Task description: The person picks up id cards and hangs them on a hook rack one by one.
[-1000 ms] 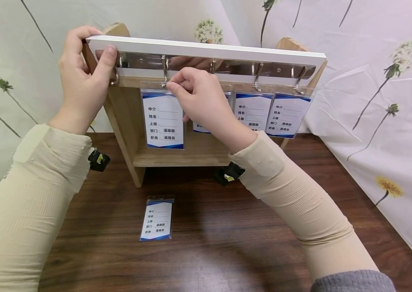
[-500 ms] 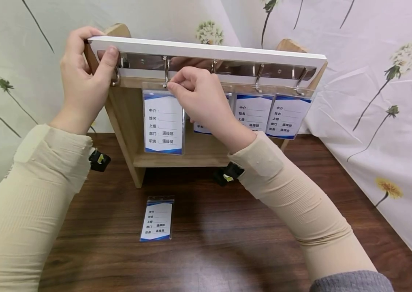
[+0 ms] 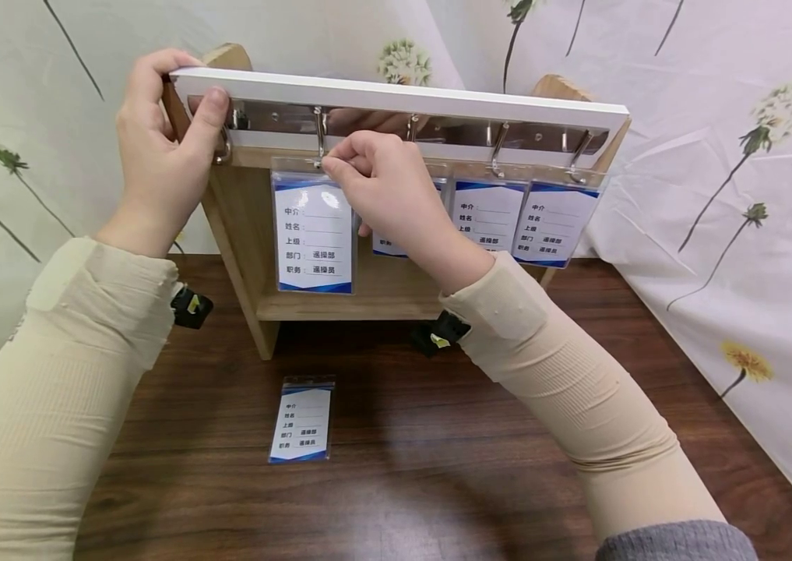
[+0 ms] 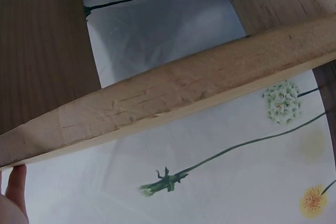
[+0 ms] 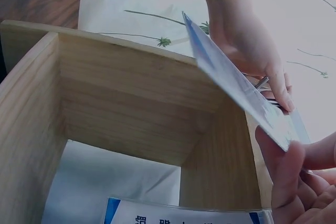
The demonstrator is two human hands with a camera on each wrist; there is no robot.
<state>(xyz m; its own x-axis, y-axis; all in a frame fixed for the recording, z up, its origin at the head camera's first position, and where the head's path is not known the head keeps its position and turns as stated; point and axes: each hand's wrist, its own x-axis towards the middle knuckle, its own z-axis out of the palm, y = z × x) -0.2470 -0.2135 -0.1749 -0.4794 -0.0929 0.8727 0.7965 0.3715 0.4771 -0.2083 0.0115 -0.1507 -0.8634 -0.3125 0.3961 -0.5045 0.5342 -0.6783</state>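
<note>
My left hand (image 3: 164, 148) grips the left end of the white hook rail (image 3: 396, 89), thumb across its front beside the leftmost hook. With thumb and forefinger, my right hand (image 3: 388, 183) pinches the clear top edge of an ID badge (image 3: 315, 241), right at the second hook (image 3: 318, 134). In the right wrist view this badge (image 5: 231, 82) appears nearly edge-on, leaning outward from the rail. Whether the hook passes through its slot I cannot tell. Further right hang more badges (image 3: 485, 222), one of them partly hidden behind my right hand.
The rail tops a wooden stand (image 3: 339, 308) on a dark wood table (image 3: 438, 467). Another ID badge (image 3: 302, 425) lies flat on the table before the stand. Flower-printed white cloth (image 3: 718, 156) hangs behind and to the right.
The lower end of the pinched badge has swung slightly toward the camera, then back a little. Both hands keep almost the same places.
</note>
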